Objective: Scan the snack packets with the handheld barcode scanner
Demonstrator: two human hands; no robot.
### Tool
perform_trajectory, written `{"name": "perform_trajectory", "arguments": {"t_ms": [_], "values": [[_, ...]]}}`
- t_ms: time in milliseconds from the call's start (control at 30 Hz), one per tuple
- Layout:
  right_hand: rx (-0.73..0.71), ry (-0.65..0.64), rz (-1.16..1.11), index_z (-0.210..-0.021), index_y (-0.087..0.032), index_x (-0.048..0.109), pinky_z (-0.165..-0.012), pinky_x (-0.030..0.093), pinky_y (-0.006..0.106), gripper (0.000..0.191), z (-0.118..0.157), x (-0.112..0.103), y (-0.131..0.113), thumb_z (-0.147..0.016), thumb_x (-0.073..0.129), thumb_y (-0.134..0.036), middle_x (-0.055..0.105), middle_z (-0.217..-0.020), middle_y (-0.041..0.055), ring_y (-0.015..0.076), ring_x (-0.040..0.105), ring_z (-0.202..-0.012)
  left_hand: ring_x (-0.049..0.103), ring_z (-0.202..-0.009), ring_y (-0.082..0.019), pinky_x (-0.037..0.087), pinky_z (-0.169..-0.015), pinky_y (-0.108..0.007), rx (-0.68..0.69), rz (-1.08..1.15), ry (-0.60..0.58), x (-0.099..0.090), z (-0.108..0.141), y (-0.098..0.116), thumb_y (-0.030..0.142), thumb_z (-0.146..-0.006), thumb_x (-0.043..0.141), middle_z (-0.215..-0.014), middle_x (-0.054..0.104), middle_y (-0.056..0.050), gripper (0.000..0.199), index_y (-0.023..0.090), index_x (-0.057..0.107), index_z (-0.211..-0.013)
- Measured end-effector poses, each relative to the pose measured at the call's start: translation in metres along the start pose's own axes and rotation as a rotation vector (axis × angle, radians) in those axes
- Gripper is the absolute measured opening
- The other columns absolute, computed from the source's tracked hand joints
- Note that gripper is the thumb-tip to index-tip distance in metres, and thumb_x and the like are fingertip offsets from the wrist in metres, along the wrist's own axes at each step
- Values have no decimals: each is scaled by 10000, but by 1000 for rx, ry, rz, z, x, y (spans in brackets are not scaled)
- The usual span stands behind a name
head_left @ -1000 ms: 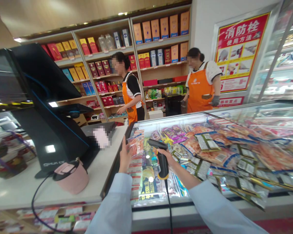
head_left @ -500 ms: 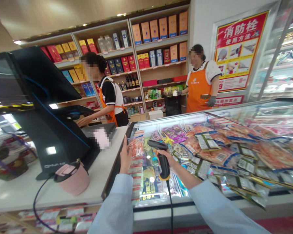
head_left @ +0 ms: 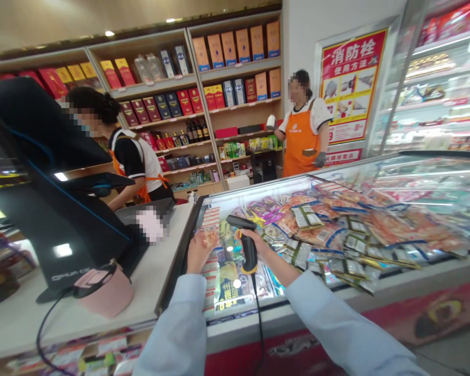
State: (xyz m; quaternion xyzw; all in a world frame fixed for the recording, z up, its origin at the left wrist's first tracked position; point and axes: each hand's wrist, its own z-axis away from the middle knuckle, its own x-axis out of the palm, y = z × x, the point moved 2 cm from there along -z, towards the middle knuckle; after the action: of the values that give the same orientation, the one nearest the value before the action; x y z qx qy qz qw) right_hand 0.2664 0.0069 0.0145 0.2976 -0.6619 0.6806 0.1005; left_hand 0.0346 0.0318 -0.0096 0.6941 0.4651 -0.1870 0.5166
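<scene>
Barcode scanner: here it is, the black-and-yellow scanner (head_left: 249, 249), held up over the left end of the glass-topped chest (head_left: 243, 330), its head turned to the far left.
Right hand: the scanner's handle is gripped firmly by the right hand (head_left: 257, 245), fingers wrapped around it.
Left hand: just to the left, the left hand (head_left: 198, 253) is held over the chest's left edge, fingers curled; whether anything is pinched there cannot be told.
Cable: the black cable (head_left: 259, 318) is hung from the handle, down past the chest's near rim.
Packets: to the right, flat packets (head_left: 329, 235) are heaped across the chest, some pushed out over its near edge.
Tabletop: on the white tabletop (head_left: 153, 277) at the left, a pink cup (head_left: 105, 293) is set just beside a black terminal (head_left: 82, 230).
Co-workers: two orange aprons are seen on the far side; by the worker at right (head_left: 302, 137) a white object (head_left: 271, 122) is held up, while the worker at left (head_left: 131, 156) is partly hidden by the terminal.
Shelves: boxes and bottles are lined up on the far shelves (head_left: 237, 67).
</scene>
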Motion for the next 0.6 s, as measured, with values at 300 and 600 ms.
{"name": "perform_trajectory", "arguments": {"t_ms": [300, 600], "values": [[-116, 95, -73, -708, -185, 611, -352, 398, 211, 305, 47, -33, -72, -622, 734, -450, 581, -491, -31, 104, 515, -369, 629, -1043, -345, 480, -902, -492, 85, 180, 71, 5, -5, 28, 426, -660, 734, -1122, 664, -140, 667, 198, 575, -1267], [-419, 359, -130, -685, -191, 606, -358, 422, 221, 264, 113, -118, -161, -648, 693, -438, 590, -517, -22, 112, 521, -390, 560, -1200, -297, 455, -1002, -422, 338, 654, -92, 38, 13, 223, 512, -748, 688, -1298, 604, -121, 780, 179, 448, -1411]]}}
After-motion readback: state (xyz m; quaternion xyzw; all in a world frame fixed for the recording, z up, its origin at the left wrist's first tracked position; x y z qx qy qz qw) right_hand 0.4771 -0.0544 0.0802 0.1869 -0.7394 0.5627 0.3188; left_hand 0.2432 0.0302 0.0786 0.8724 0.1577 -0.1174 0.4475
